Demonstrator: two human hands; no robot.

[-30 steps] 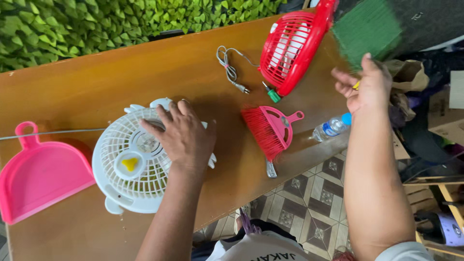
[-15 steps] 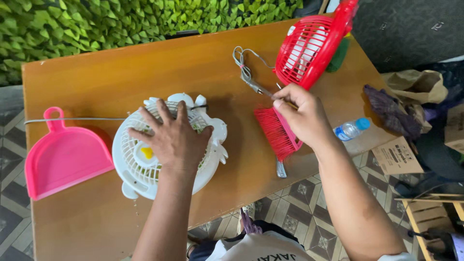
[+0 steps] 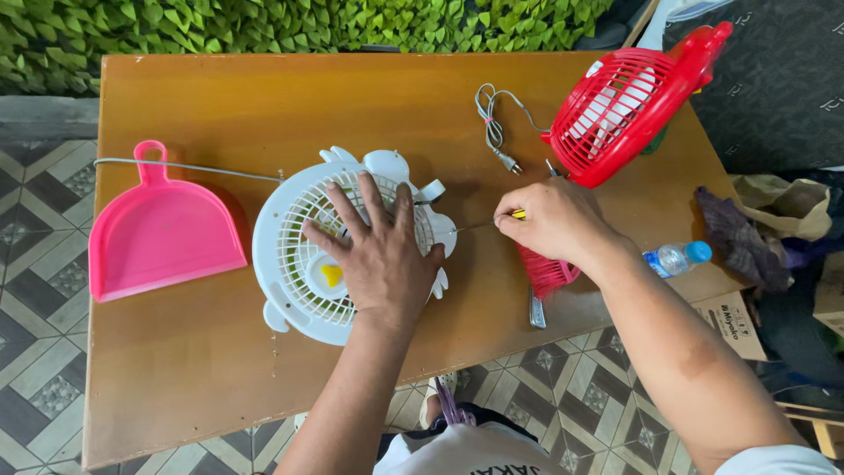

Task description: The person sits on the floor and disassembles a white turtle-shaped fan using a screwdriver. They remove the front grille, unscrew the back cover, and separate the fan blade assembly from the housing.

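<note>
A brown wooden table is set over patterned floor tiles, with a green leafy wall along the far edge. Near the middle, a white fan has been laid flat, grille up. It's pinned down by the left hand, fingers spread wide and the palm pressed onto the grille, probably so it doesn't slide around. A thin screwdriver with a bit of yellow handle showing is pinched by the right hand, its shaft lying almost flat and its tip brought to the fan's right edge, likely at a screw, though that can't be made out. A pink dustpan is parked off to the left. A red fan is at the far right, its plug and cord lying loose, and a small red brush is half hidden under the right hand. A plastic bottle sits at the right edge.
</note>
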